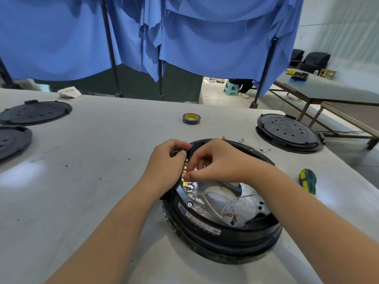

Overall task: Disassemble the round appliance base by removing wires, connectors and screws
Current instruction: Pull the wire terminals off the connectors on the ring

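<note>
Gripping the black terminal strip (185,171) at the left rim of the round base (221,232), the left hand (168,160) curls its fingers round the strip's top end. The right hand (213,160) pinches at a brass connector (185,183) on that strip. White wires (215,208) lie inside the base, which sits on the worktop (102,160) near a green-and-yellow screwdriver (307,182) and a tape roll (191,118).

The hands (192,162) hide the terminal strip's (185,171) upper end and the pinched part.
</note>
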A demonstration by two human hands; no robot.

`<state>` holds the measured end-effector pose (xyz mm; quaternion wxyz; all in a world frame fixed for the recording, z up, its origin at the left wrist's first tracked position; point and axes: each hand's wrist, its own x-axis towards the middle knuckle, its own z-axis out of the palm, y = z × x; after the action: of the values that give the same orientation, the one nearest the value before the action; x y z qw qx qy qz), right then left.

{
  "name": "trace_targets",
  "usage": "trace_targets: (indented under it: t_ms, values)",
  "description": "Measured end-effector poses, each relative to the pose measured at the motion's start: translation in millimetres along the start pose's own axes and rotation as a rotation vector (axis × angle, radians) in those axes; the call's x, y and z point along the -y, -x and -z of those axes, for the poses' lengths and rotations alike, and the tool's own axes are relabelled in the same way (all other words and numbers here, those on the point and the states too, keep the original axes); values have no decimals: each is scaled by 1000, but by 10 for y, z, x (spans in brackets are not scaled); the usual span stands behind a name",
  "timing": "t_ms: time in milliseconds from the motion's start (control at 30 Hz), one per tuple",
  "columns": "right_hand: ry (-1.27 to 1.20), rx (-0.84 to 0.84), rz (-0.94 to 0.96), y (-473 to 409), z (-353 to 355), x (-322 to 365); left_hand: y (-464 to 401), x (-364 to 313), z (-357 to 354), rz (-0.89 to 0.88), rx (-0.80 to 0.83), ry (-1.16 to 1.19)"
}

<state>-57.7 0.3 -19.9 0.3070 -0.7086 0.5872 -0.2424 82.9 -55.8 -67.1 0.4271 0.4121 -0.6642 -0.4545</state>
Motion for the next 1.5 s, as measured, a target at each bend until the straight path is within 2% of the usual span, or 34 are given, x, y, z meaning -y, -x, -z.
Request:
trace_targets:
  t_ms: [533, 733, 1500]
  values:
    - [0, 168, -19, 64, -33, 66, 3, -3, -11, -8, -1, 15]
    - [63, 154, 0, 46, -65, 52, 10, -8, 1, -8, 3, 10]
    - [29, 163, 2, 44, -70, 64, 19, -25, 3, -13, 10, -7]
